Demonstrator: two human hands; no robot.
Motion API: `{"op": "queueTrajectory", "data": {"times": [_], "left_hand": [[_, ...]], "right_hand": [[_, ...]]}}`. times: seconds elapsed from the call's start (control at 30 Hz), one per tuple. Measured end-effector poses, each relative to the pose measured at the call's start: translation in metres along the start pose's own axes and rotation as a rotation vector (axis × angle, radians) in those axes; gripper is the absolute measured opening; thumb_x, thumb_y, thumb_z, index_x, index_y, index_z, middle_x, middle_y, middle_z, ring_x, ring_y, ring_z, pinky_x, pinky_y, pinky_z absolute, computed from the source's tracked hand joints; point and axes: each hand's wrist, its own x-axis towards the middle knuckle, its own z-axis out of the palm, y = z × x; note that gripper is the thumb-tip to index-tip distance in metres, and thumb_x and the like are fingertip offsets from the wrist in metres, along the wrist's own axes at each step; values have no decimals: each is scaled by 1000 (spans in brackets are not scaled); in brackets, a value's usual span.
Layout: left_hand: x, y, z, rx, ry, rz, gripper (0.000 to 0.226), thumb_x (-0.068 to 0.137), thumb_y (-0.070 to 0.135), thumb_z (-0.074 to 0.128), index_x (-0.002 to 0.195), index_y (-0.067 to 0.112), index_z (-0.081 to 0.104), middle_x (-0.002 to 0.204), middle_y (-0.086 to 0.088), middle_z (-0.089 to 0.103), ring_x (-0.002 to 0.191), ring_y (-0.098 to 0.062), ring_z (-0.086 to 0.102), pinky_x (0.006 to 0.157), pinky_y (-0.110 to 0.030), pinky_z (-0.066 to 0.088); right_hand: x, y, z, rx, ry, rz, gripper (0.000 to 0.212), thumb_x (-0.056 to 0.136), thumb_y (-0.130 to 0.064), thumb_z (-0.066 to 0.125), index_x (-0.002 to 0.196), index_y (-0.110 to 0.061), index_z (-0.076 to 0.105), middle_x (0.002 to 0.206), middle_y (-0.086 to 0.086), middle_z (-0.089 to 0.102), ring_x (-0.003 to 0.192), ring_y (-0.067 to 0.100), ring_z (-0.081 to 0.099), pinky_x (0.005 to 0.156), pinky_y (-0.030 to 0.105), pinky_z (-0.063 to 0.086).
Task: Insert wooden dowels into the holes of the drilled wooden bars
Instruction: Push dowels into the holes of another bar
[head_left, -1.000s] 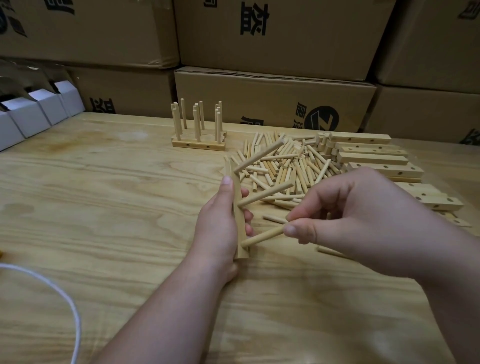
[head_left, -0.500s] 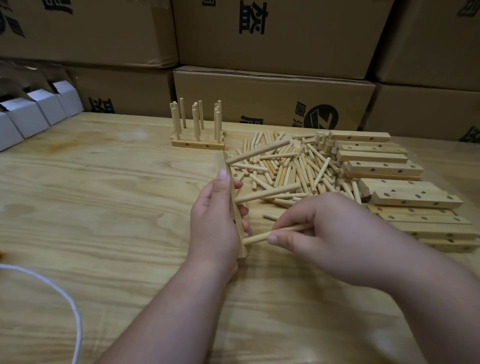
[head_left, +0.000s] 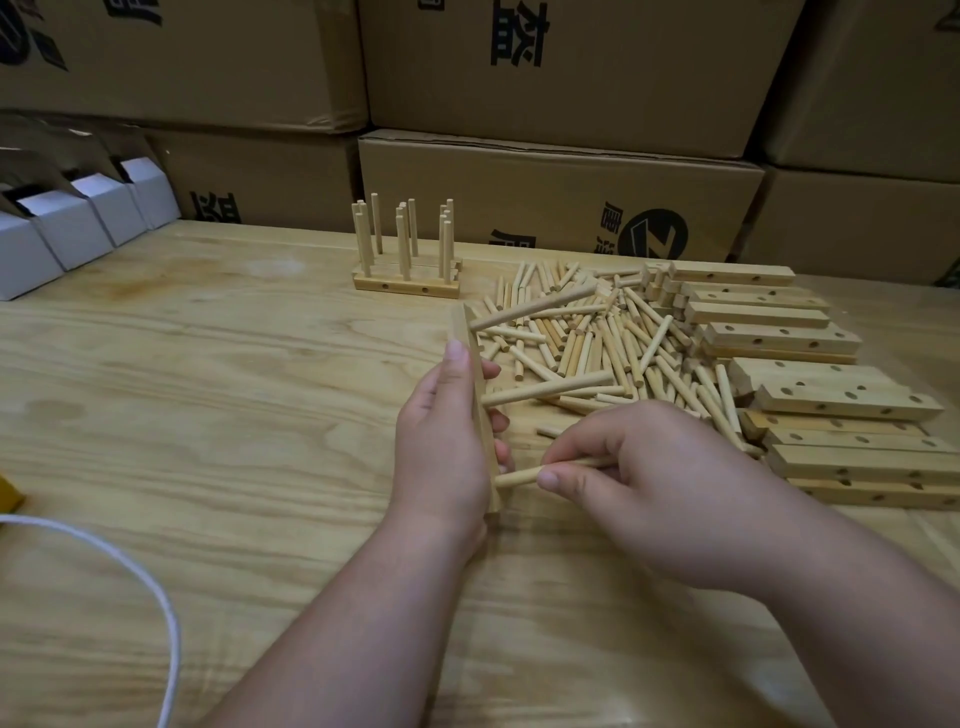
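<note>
Since a second ago the right hand (head_left: 639, 488) has dropped lower and nearer the bar (head_left: 480, 410), and the pinched dowel (head_left: 519, 475) now lies with its left end at the bar's nearest hole. More of the drilled bars behind the right hand are uncovered than before.

Nearest, a white cord (head_left: 130, 577) loops over the tabletop (head_left: 208, 415) at left, a yellow object (head_left: 8, 493) at the left edge beside it. The broad left and near parts of the tabletop carry nothing else.

The right hand holds the dowel between thumb and curled fingers. The left hand (head_left: 441, 441) grips the bar, which stands on edge on the tabletop, thumb along its left face, fingers wrapped round the right. Two further dowels project rightward from the bar, mid (head_left: 550, 391) and far (head_left: 535, 310).

Just beyond the hands lies the loose dowel pile (head_left: 597, 343), touching the stack of bars (head_left: 831, 415) to the right, which reaches close to the right edge of view.

Farther back, a finished block (head_left: 405, 280) stands with dowels upright, apart from the pile. White boxes (head_left: 67, 228) sit at far left; cartons (head_left: 561, 197) wall the rear edge.
</note>
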Motion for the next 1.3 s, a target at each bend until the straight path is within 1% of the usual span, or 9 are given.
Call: {"op": "queueTrajectory", "data": {"times": [0.13,0.33,0.43,0.5,0.7,0.77,0.93,1.13,1.3], "left_hand": [[0,0,2,33,56,13,45,102,55,47,68,33,69,50,5,53,41,-13,45,39,-26,41],[-1,1,2,64,30,-9,46,102,55,47,69,34,71,51,5,54,42,-14,46,42,-27,42],[-2,0,3,72,50,21,45,102,54,47,69,33,69,50,6,54,41,-12,47,40,-27,42],[-3,-1,3,88,49,39,45,102,54,47,69,33,68,50,6,54,42,-13,47,41,-26,43],[-2,-1,1,130,-16,24,44,101,56,47,72,33,71,52,6,54,43,-13,48,42,-27,42],[-2,-1,1,132,-10,27,44,101,56,48,72,33,71,51,6,54,43,-13,48,41,-27,42],[-2,-2,2,137,19,39,44,101,55,47,71,32,70,50,6,55,42,-13,48,40,-26,43],[1,-4,0,160,-24,12,46,100,59,45,73,34,72,53,5,56,42,-13,49,42,-27,43],[1,-5,0,144,-7,38,45,91,64,45,73,32,72,51,5,56,42,-14,49,41,-27,44]], "right_hand": [[-1,-3,1,-57,37,-23,16,92,-46,65,92,-35,76,75,-11,72,71,3,64,69,32,56],[0,-1,0,-4,-3,2,16,93,-46,65,88,-36,76,70,-10,70,66,6,62,61,27,53],[0,0,-1,-17,-4,-11,16,92,-45,65,89,-35,77,75,-10,72,71,5,65,70,34,56],[-1,0,-3,-39,-20,-16,16,92,-46,65,90,-36,77,77,-13,73,73,3,66,72,35,57],[0,2,-4,-23,-49,-19,17,92,-47,63,90,-37,77,77,-9,73,73,7,67,72,39,57],[1,3,-3,-35,-39,-31,18,92,-46,64,90,-35,78,76,-6,73,73,9,67,72,39,56],[0,2,-2,-54,-9,-53,18,91,-45,64,90,-34,78,75,-10,72,72,4,65,71,36,56],[1,4,-3,-17,-49,-52,18,92,-45,63,87,-34,77,72,-4,72,69,13,66,68,41,55],[0,3,0,-22,-25,-46,19,91,-45,64,86,-33,78,73,-7,72,68,8,66,68,39,56]]}}
